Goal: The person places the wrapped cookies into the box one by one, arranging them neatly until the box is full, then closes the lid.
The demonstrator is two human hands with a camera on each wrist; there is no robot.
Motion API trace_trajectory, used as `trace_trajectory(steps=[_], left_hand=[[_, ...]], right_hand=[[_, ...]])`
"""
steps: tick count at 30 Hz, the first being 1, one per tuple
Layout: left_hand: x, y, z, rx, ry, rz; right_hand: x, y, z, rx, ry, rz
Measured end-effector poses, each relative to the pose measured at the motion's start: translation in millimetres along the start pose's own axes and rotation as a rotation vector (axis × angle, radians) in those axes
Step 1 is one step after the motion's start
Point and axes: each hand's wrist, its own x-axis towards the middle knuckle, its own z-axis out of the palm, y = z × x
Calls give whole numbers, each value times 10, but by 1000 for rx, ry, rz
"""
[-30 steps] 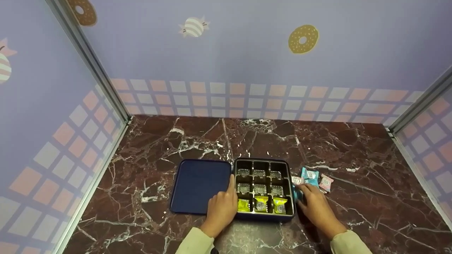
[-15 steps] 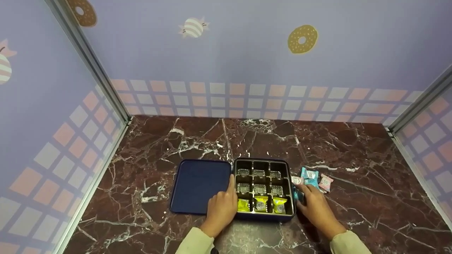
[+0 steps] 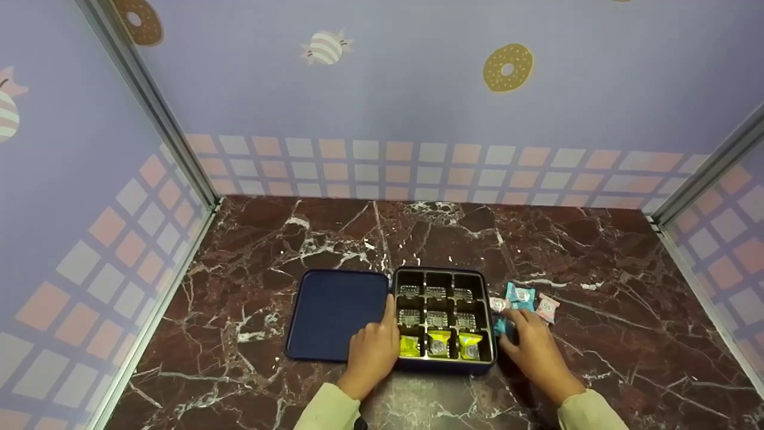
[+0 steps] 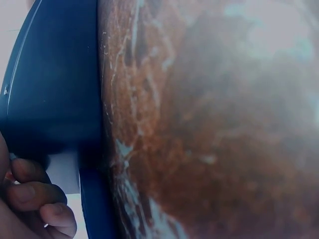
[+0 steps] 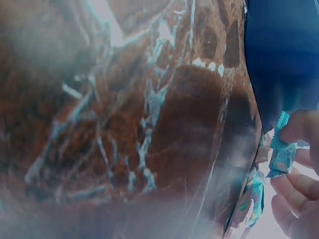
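Observation:
A dark blue square box holds a black divided tray. Yellow-wrapped sweets fill the three compartments of the near row; the middle and far rows hold none. My left hand rests against the box's left side, index finger straight along the wall; its other fingers bend loosely beside it in the left wrist view. At the box's right side, my right hand pinches a small blue-wrapped sweet between thumb and fingers. That sweet is partly covered by the fingers.
The dark blue lid lies flat left of the box, partly under my left hand. Right of the box lie a pink sweet, a blue sweet and another pink sweet. Patterned panels enclose the marbled table.
The head view has shifted slightly. My right fingers have drawn back a little from the box's wall, and more of the blue sweet shows. My left hand has stayed in place.

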Motion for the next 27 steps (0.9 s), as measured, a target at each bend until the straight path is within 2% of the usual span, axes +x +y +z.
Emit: trace_trajectory(steps=[12, 21, 27], left_hand=[[17, -11, 13, -2, -16, 4], [8, -14, 3, 2, 16, 17], [6, -8, 2, -3, 2, 18]], right_hand=[[17, -28, -56, 16, 78, 47], [19, -69, -98, 9, 99, 60], [31, -100, -115, 28, 138, 53]])
